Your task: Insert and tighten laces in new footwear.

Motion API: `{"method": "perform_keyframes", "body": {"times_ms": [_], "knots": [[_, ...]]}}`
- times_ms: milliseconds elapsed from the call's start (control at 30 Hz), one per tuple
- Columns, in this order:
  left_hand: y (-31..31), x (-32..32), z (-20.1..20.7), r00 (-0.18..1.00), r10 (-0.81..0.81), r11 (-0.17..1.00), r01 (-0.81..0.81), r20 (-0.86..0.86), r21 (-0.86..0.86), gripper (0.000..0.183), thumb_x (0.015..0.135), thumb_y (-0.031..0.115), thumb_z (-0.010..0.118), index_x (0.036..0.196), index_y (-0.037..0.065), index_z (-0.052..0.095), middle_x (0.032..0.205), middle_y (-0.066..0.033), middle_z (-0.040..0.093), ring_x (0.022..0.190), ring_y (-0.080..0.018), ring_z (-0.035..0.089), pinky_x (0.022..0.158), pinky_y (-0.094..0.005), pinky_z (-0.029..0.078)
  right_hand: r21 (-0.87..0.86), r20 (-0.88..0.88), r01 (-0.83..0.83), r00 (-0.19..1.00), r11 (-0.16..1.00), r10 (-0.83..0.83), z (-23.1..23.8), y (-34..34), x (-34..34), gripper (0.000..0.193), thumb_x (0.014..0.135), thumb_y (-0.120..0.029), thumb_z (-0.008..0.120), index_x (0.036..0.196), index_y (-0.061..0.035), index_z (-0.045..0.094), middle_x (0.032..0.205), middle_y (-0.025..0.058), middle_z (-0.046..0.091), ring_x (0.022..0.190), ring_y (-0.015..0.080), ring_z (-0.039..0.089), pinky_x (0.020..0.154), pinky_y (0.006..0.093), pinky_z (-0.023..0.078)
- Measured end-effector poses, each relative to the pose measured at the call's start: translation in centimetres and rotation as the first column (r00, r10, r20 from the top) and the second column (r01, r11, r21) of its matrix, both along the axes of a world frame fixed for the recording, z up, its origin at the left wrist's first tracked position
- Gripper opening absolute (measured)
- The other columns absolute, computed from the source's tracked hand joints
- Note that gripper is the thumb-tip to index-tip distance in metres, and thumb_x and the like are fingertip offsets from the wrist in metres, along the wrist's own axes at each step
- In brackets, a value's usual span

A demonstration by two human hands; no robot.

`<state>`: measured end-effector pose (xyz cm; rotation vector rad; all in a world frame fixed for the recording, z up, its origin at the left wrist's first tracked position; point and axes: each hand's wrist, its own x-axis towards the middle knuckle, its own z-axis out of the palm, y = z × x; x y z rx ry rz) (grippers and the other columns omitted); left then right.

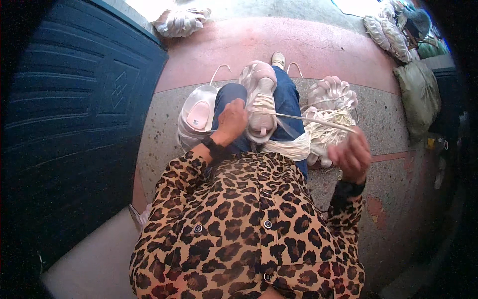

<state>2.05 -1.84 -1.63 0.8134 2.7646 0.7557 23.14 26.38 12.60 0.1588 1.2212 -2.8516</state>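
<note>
Lace [289, 115] stretches sideways from the pale pink-and-white shoe [261, 88], which lies on the lap between the denim-clad legs [293, 97]. The right hand [351, 155], blurred, seems to have its grip pinched on the lace; the left hand [232, 118] is curled just beside the shoe, and I cannot tell whether its grip holds anything. This looks like lacing work: brace the shoe with the left hand, pull smoothly rather than jerking, let the lace lie flat without twists, and keep it from snagging in the tangled white laces [323, 135] at the right.
</note>
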Motion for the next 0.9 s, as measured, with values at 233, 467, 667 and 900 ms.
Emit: {"method": "perform_keyframes", "body": {"times_ms": [233,467,667,900], "knots": [[-0.2,-0.2,4.0,0.777,-0.366,0.929,0.342,0.512,0.144,0.027,0.091,0.016,0.064,0.114,0.002,0.064,0.087,-0.0164,0.069,0.086,-0.0322,0.070,0.079,-0.0423,0.054,-0.152,-0.499,-0.118,0.866,0.981,0.027,6.0,-2.5,-1.8,0.020,0.108,-0.019,0.039,0.096,-0.0042,0.045,0.044,-0.0063,0.043,0.033,0.0083,0.042,0.072,0.0404,0.055],[5.2,3.8,5.3,0.662,-0.706,0.666,0.499,0.253,0.554,0.024,0.097,0.021,0.062,0.110,0.002,0.068,0.092,-0.0156,0.071,0.085,-0.0336,0.069,0.078,-0.0397,0.054,0.132,-0.235,0.008,0.972,0.991,0.024,7.9,-3.3,-5.5,0.017,0.106,-0.017,0.042,0.094,-0.0056,0.050,0.062,-0.0001,0.052,0.053,0.0115,0.053,0.081,0.0389,0.052],[1.8,-0.1,10.4,0.474,-0.498,0.822,-0.008,0.726,0.570,0.023,0.105,0.023,0.054,0.105,0.003,0.065,0.083,-0.0055,0.069,0.073,-0.0176,0.066,0.067,-0.0302,0.054,0.038,-0.013,0.603,0.798,0.797,-0.603,0.6,5.2,-6.5,0.021,0.095,-0.013,0.050,0.096,0.0009,0.066,0.120,0.0189,0.064,0.117,0.0284,0.059,0.107,0.0433,0.043],[-8.1,-6.1,6.6,0.303,-0.266,0.607,-0.684,0.915,0.403,0.020,0.104,0.025,0.054,0.098,0.006,0.060,0.077,-0.0013,0.063,0.059,-0.0109,0.058,0.048,-0.0230,0.046,-0.217,0.195,0.414,0.906,0.884,-0.376,-18.1,13.2,1.7,0.020,0.096,-0.020,0.052,0.085,-0.0050,0.060,0.097,0.0115,0.069,0.092,0.0236,0.067,0.093,0.0406,0.052]]}}
